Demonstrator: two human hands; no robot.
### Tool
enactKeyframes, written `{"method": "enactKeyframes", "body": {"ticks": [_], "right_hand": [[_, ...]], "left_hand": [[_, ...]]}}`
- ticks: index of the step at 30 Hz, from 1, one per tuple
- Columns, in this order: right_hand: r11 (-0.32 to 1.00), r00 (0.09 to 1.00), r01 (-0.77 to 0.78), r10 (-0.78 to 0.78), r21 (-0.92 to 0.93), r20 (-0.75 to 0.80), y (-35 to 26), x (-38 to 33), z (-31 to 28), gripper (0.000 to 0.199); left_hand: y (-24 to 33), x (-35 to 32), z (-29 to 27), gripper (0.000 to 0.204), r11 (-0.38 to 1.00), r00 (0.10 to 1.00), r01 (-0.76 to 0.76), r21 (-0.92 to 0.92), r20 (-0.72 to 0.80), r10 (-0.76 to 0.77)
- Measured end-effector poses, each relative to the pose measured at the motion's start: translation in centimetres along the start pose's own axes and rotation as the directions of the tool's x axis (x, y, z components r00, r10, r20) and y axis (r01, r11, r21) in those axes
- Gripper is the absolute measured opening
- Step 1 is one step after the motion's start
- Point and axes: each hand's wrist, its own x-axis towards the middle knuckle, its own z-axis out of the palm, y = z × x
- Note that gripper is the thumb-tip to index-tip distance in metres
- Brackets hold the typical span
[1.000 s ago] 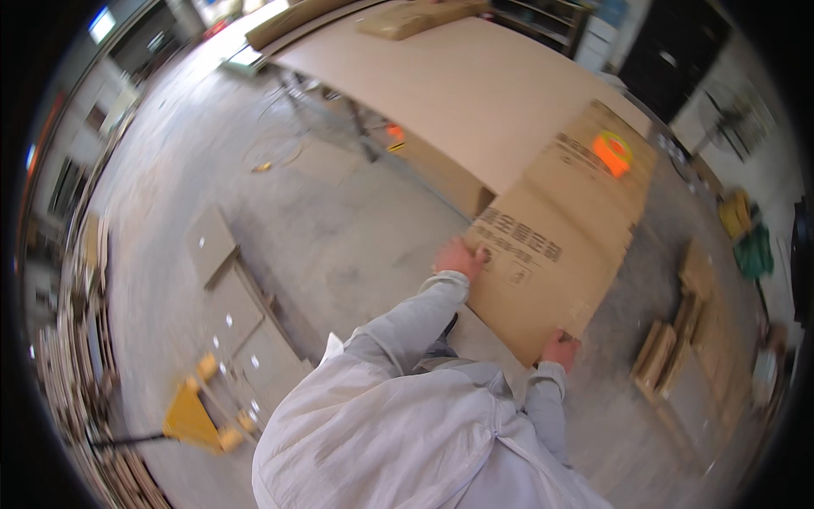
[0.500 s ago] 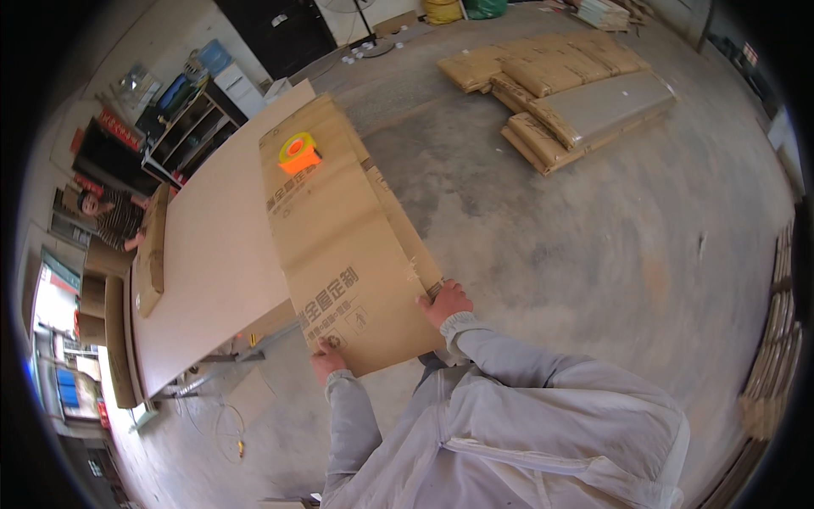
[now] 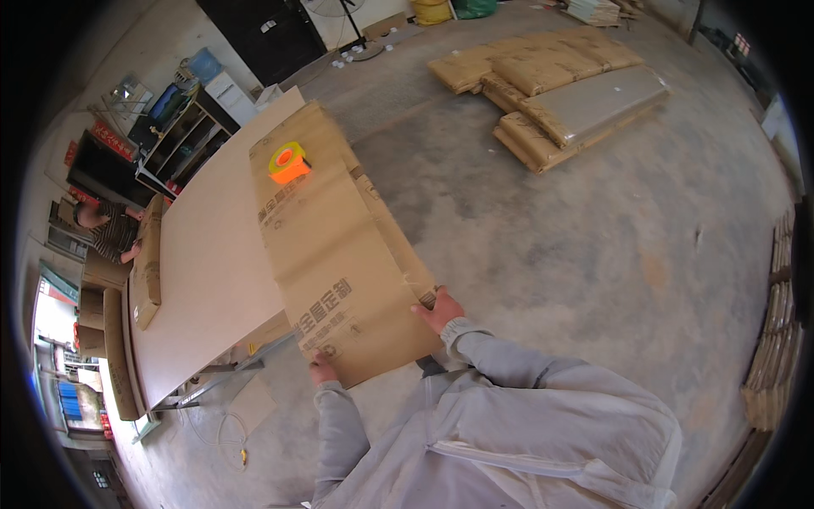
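Note:
A long flat cardboard package (image 3: pixel 339 246) lies lengthwise on a big pale board (image 3: pixel 203 263) that rests on a stand, its near end sticking out over the floor. My left hand (image 3: pixel 322 371) grips the package's near corner on the left. My right hand (image 3: pixel 438 310) holds the near corner on the right, fingers over the edge. An orange and yellow tape measure (image 3: pixel 288 161) sits on top of the package near its far end. Both my sleeves are light grey.
Several wrapped flat packages (image 3: pixel 551 93) are piled on the concrete floor at the back right. Stacked boards (image 3: pixel 776 339) line the right edge. Another person (image 3: pixel 106 229) bends at the far left beside shelves (image 3: pixel 182 127). A cable (image 3: pixel 225 424) lies under the board.
My head has swung round, so the whole scene turned in view. Both hands have stayed on the near end of the cardboard package, and the tape measure still rides on it.

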Motion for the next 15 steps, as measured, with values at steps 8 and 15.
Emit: {"method": "enactKeyframes", "body": {"ticks": [8, 15], "right_hand": [[0.997, 0.999, -0.004, 0.001, 0.080, 0.040, 0.3, 0.3, -0.4, 0.077], [0.995, 1.000, 0.022, -0.022, 0.102, -0.004, 0.4, 0.3, -0.2, 0.077]], "left_hand": [[-1.8, 1.5, 1.3, 0.077, 0.995, 0.992, -0.099, -0.015, -0.083, 0.098], [-1.3, 1.0, 1.3, 0.077, 0.995, 0.994, -0.083, -0.059, -0.070, 0.079]]}}
